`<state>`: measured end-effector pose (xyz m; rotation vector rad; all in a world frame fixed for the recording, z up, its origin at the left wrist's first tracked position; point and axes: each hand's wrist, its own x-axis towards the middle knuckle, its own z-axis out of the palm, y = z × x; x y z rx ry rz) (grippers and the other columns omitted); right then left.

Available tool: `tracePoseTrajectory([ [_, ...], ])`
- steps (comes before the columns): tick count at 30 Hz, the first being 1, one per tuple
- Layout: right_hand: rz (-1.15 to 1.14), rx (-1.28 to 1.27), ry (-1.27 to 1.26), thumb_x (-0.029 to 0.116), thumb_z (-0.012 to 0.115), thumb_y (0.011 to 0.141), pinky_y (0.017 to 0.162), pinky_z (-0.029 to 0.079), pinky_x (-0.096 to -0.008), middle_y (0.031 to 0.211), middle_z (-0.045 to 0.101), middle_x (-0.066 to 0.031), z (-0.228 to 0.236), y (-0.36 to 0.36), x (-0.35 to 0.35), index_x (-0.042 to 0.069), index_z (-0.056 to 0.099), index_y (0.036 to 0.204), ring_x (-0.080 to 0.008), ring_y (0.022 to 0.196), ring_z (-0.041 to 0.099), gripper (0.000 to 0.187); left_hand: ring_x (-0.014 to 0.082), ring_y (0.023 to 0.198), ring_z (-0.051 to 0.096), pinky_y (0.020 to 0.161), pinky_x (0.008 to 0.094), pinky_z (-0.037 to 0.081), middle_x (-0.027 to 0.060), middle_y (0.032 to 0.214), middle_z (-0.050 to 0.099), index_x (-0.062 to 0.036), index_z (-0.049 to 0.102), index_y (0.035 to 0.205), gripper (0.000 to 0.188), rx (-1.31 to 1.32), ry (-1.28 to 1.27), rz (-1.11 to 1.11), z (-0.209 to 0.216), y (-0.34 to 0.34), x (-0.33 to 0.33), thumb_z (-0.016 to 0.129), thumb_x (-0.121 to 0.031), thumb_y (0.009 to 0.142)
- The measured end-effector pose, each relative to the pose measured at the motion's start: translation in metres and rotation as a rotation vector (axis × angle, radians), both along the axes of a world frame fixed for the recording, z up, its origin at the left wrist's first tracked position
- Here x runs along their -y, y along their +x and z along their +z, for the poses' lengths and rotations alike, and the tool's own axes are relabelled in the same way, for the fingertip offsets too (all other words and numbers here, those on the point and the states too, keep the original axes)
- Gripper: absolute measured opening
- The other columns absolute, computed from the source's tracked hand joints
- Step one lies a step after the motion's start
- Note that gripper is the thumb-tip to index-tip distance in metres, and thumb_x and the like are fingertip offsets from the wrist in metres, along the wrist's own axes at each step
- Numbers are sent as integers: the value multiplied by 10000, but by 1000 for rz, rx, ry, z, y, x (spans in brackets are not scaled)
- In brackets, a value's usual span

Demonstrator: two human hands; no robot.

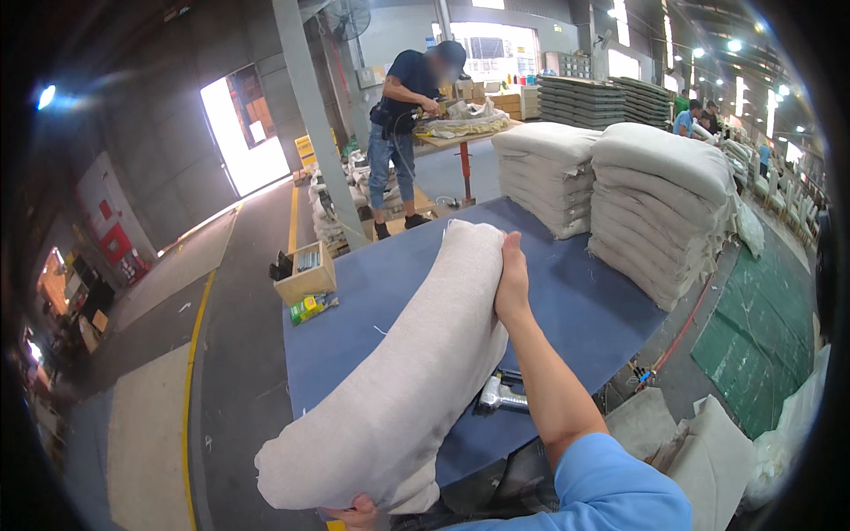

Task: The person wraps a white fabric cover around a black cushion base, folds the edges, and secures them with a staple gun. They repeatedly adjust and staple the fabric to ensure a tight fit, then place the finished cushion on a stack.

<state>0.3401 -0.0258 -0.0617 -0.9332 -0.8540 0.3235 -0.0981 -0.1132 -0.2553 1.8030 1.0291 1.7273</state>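
A long, curved upholstered cushion [403, 354] in pale beige cloth is held up slantwise over a blue-topped table [558, 265]. My right hand [512, 283] lies along the right side of its far end, thumb up, with most of the fingers hidden. At the near end, my left hand [356, 513] grips the underside; only part of its closed fingers shows at the lower edge. On the table, just right of the cushion and under my right forearm, lies a silver staple gun [503, 394], partly covered.
A wooden box [305, 274] of metal strips and a green-yellow packet [310, 307] sit at the table's left edge. Two stacks of beige cushions [660, 203] stand far right. A red hose [682, 332] hangs at the right. A person [403, 115] works at another table beyond.
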Motion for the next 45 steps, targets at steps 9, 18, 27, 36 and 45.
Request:
tracePoseTrajectory([
  [9, -276, 208, -208, 534, 324, 1174, 898, 507, -473, 1027, 725, -252, -20, -2, -5, -22, 665, 1081, -411, 1021, 687, 659, 279, 1379, 570, 1153, 445, 465, 186, 1484, 610, 28, 517, 1503, 756, -354, -529, -289, -3, -41, -21, 862, -312, 922],
  [18, -406, 380, -110, 399, 435, 1144, 886, 525, -585, 1070, 712, -280, 12, -63, 8, 28, 657, 1161, -521, 1039, 662, 433, 317, 1524, 453, 1254, 435, 352, 223, 1594, 523, 0, 418, 1624, 679, -481, -338, -131, 270, -95, -46, 547, -437, 1121],
  [27, -286, 878, 177, 573, 588, 1030, 1093, 440, -524, 1300, 660, -203, 38, -196, 75, 8, 481, 1549, -405, 1201, 626, 775, 414, 1296, 629, 1078, 500, 498, 305, 1433, 627, 52, 447, 1570, 923, -701, -83, -16, 308, -2, -37, 826, -493, 928],
  [36, -321, 932, -61, 737, 589, 970, 1125, 420, -500, 1332, 690, -135, -119, -77, 66, 84, 668, 1384, -338, 1253, 634, 777, 388, 1216, 655, 1055, 481, 513, 282, 1379, 666, 72, 560, 1477, 765, -291, 80, 46, 235, -96, -42, 795, -454, 973],
  [45, 470, -538, -314, 469, 694, 1060, 1027, 469, -376, 1428, 606, -56, -161, -41, 84, 118, 512, 1573, -193, 1250, 565, 648, 306, 1347, 536, 1155, 438, 385, 199, 1460, 563, 72, 449, 1538, 901, -209, 63, 60, 210, -137, -45, 675, -622, 1011],
])
